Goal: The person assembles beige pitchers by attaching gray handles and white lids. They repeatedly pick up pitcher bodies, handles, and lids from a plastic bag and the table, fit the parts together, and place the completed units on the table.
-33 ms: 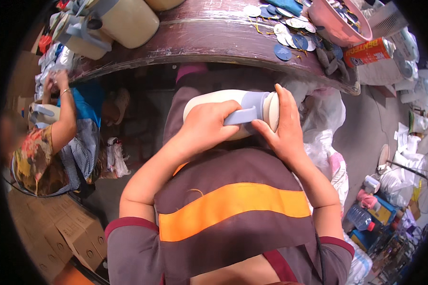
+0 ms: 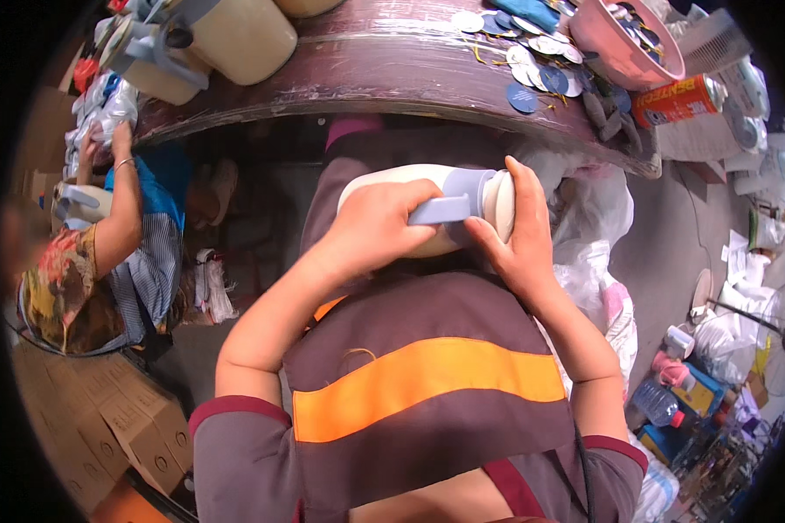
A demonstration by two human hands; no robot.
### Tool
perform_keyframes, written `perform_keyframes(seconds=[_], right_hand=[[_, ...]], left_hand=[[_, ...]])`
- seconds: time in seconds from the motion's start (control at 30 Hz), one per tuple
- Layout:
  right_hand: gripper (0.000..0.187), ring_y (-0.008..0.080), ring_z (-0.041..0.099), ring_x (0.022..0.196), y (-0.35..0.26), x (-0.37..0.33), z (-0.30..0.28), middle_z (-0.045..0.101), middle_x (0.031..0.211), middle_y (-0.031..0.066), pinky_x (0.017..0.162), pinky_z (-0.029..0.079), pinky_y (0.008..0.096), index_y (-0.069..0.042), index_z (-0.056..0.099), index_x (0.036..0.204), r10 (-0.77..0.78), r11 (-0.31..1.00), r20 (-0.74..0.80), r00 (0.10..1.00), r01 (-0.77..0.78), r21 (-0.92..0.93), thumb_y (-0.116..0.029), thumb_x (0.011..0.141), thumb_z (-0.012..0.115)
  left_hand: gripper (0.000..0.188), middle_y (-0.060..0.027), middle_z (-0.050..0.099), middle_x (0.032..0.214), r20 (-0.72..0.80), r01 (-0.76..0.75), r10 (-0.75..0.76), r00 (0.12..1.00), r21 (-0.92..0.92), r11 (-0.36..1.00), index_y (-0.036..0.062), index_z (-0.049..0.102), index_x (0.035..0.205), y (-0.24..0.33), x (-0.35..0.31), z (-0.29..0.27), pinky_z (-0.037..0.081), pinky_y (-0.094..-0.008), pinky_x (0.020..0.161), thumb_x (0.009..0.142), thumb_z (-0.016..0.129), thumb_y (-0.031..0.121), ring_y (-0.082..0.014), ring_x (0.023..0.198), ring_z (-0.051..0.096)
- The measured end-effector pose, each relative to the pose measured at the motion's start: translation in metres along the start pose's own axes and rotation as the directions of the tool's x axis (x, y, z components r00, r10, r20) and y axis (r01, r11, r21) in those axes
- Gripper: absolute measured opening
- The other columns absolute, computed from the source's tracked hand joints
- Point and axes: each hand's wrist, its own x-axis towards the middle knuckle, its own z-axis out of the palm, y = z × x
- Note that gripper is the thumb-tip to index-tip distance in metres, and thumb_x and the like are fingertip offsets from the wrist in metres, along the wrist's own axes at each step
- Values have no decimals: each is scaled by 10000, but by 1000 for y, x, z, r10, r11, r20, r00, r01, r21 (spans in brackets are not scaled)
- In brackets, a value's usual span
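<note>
- Left hand [image 2: 377, 228]: closed over the top of a cream jug [image 2: 384, 187], fingers wrapped across its body and reaching the blue-grey handle [image 2: 440, 210].
- Right hand [image 2: 513, 235]: curled round the jug's right end, thumb near the handle, fingers pressed against the pale lid [image 2: 500, 202].
- Cream jug: lying on its side in the person's lap, below the edge of the surface [image 2: 384, 74], held between both hands above the brown and orange top.
- Surface: dark, curved, worn wood; round blue and white discs [image 2: 536, 54] scattered on its right part.
- Pink bowl [image 2: 610, 48]: on the surface at far right, holding more discs.
- Orange can [image 2: 676, 100]: lying just beside the bowl.
- More cream jugs [image 2: 235, 35]: standing on the surface at upper left.
- Another person [image 2: 105, 253]: seated at left, arm raised to clear wrapping.
</note>
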Motion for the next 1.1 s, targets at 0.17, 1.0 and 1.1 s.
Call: perform_keyframes(seconds=[0.17, 1.0, 1.1], right_hand=[[727, 405, 466, 1185, -15, 20, -7, 441, 1329, 219, 982, 399, 466, -108, 500, 1318, -416, 909, 66, 907, 415, 37, -344, 696, 794], [521, 306, 582, 1017, -41, 36, -4, 570, 1166, 135, 889, 427, 420, -253, 678, 1109, -863, 491, 175, 474, 868, 73, -336, 602, 768], [508, 326, 559, 1054, -45, 37, -10, 549, 1191, 153, 895, 420, 441, -221, 683, 1082, -756, 644, 229, 613, 759, 98, -357, 600, 768]], left_hand=[[203, -90, 657, 804, -148, -39, 40, 988, 6, 999, 59, 652, 919, -33, 35, -23, 485, -305, 682, 725, 678, 111, -200, 736, 638], [299, -130, 687, 869, 285, -176, 229, 931, -198, 964, 41, 692, 950, -36, 95, 14, 493, -328, 738, 787, 724, 290, -217, 821, 651], [208, -134, 687, 825, 133, -124, 166, 977, -277, 953, 26, 688, 919, -45, 90, 23, 496, -344, 722, 799, 674, 196, -216, 786, 647]])
